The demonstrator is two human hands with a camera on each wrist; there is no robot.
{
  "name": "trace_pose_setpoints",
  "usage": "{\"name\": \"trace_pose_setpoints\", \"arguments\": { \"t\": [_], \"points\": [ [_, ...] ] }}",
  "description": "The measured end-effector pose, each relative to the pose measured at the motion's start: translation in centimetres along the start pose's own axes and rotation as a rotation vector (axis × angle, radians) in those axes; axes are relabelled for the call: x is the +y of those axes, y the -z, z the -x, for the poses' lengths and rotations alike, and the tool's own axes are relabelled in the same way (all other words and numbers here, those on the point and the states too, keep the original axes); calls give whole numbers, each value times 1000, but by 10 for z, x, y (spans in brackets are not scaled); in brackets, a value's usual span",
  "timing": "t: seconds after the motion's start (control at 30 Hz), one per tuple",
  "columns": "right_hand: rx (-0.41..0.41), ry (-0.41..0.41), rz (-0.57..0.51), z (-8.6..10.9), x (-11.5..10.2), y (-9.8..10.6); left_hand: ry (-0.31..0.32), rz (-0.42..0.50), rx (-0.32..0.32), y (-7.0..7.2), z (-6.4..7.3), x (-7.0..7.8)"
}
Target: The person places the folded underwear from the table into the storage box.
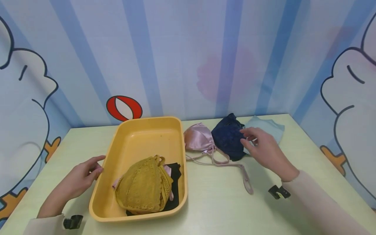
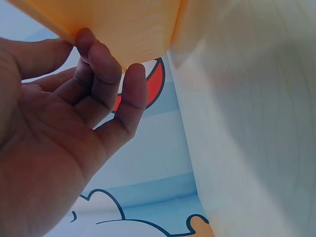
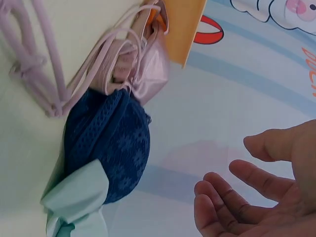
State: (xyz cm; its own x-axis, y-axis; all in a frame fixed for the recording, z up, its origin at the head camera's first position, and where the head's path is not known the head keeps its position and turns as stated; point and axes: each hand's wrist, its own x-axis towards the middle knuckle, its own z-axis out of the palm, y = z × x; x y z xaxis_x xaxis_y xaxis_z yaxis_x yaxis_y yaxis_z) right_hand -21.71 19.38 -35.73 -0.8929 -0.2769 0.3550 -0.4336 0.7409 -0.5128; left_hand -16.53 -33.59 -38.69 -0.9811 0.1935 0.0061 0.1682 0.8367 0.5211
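My left hand (image 1: pixel 79 178) is at the left side of a yellow tray (image 1: pixel 97 195), its fingertips right at the rim and fingers loosely bent. Inside the tray lies a mustard-yellow bra (image 1: pixel 141 186) on top of black fabric (image 1: pixel 176 186) and some pink fabric. My right hand (image 1: pixel 264 150) is raised over the table, fingers relaxed and holding nothing. Closest to it are a navy lace bra (image 1: pixel 227 138) and a pale mint garment (image 1: pixel 273 129). In the right wrist view the navy bra (image 3: pixel 111 148) partly lies under the mint garment (image 3: pixel 81 192).
To the right of the tray lies a pink satin bra (image 1: pixel 199 137), its long straps (image 1: pixel 245 178) trailing forward over the pale table (image 1: pixel 223 209). Behind stands a striped blue backdrop (image 1: pixel 188 58) with cartoon prints.
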Motion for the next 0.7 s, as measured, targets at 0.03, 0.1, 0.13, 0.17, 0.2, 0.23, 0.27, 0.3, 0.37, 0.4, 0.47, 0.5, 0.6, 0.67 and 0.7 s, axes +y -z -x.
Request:
{"name": "trace_pose_setpoints", "arguments": {
  "t": [0.03, 0.1, 0.13, 0.17, 0.2, 0.23, 0.27, 0.3, 0.37, 0.4, 0.47, 0.5, 0.6, 0.67, 0.7],
  "points": [
    [2, -7, 3, 0, 2, 2, 1, 2, -1, 0, 0, 0],
    [7, -23, 12, 0, 7, 6, 1, 6, -3, 0, 0, 0],
    [10, -31, 17, 0, 10, 7, 0, 7, -2, 0, 0, 0],
    [14, -39, 22, 0, 12, 9, 1, 6, -3, 0, 0, 0],
    [18, -48, 26, 0, 15, 11, 1, 6, -3, 0, 0, -1],
    [23, -56, 26, 0, 18, 12, -1, 7, -3, 0, 0, -1],
    [28, -65, 27, 0, 21, 14, -4, 7, -3, 0, 0, 0],
    [34, -73, 28, 0, 24, 15, -3, 6, -3, 1, 0, 0],
    [41, -91, 30, 0, 30, 18, 0, 3, -5, 1, 0, 0],
    [42, -100, 32, 0, 33, 20, -2, 6, -6, 1, 0, 0],
    [45, -117, 38, 1, 38, 23, -2, 2, -6, 1, 0, 0],
    [43, -125, 42, 1, 41, 24, 0, 0, -6, 1, 0, 0],
    [46, -145, 49, 1, 49, 26, -6, -1, -5, 1, 0, 0],
    [49, -158, 48, 0, 54, 27, -5, -4, -4, 1, 0, -1],
    [48, -168, 45, -1, 57, 27, -6, -3, -3, 1, 0, -1]
  ]
}}
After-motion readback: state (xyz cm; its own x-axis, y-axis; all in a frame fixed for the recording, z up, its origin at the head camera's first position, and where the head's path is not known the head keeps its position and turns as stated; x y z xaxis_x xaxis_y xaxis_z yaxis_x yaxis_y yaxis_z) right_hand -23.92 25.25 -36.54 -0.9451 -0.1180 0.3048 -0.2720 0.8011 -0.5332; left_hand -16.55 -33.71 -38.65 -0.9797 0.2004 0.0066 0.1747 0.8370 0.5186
